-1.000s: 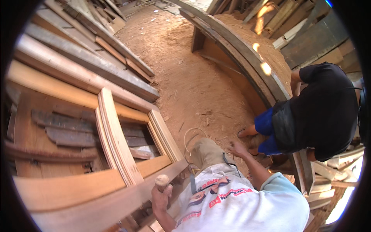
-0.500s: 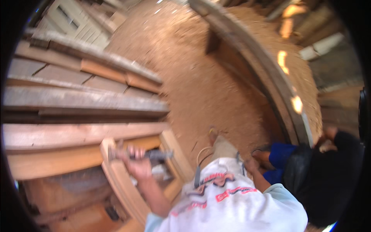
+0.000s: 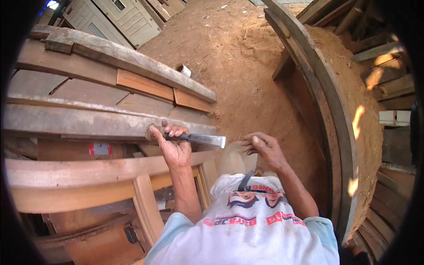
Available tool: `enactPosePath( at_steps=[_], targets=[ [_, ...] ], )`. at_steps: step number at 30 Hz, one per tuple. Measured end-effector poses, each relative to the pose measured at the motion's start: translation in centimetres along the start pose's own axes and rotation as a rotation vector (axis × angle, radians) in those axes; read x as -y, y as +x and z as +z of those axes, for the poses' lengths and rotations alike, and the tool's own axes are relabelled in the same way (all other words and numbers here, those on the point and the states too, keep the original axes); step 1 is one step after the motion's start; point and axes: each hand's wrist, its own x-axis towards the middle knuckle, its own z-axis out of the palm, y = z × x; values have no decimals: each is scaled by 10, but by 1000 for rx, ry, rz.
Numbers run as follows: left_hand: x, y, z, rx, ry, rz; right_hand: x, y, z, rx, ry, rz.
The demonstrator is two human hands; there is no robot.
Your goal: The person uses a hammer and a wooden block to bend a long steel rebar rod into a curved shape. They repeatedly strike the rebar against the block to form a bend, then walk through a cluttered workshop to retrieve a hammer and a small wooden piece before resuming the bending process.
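Observation:
My left hand (image 3: 177,152) is closed around the dark handle of a chisel (image 3: 206,139), whose flat metal blade points right. The handle's frayed butt end sticks out past my thumb. Hand and chisel are above the pale wooden frame (image 3: 147,205) and near a grey weathered beam (image 3: 79,120). In front of my body, just right of the blade tip and apart from it, my right hand (image 3: 267,151) is raised with loosely bent fingers and nothing visible in it.
Long planks and beams (image 3: 132,66) are stacked at the left, with a white can (image 3: 183,70) beside them. A long curved-looking timber (image 3: 324,97) stands along the right over sawdust-covered ground (image 3: 238,88). Panelled doors (image 3: 126,22) lean at the far left; more timber (image 3: 393,88) is at far right.
My left hand has lifted the chisel up and forward, away from the frame. My right hand has risen from beside my leg. Another person at the right has mostly left the view.

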Motion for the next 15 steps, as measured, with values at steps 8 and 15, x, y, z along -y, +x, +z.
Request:
enactPosePath(
  at_steps=[8,15],
  targets=[
    [-3,178,-12,-23,-4,100,62,185,41,156,-141,125],
    [3,361,43,31,255,270,101,355,56,-19,-34,270]
  ],
)
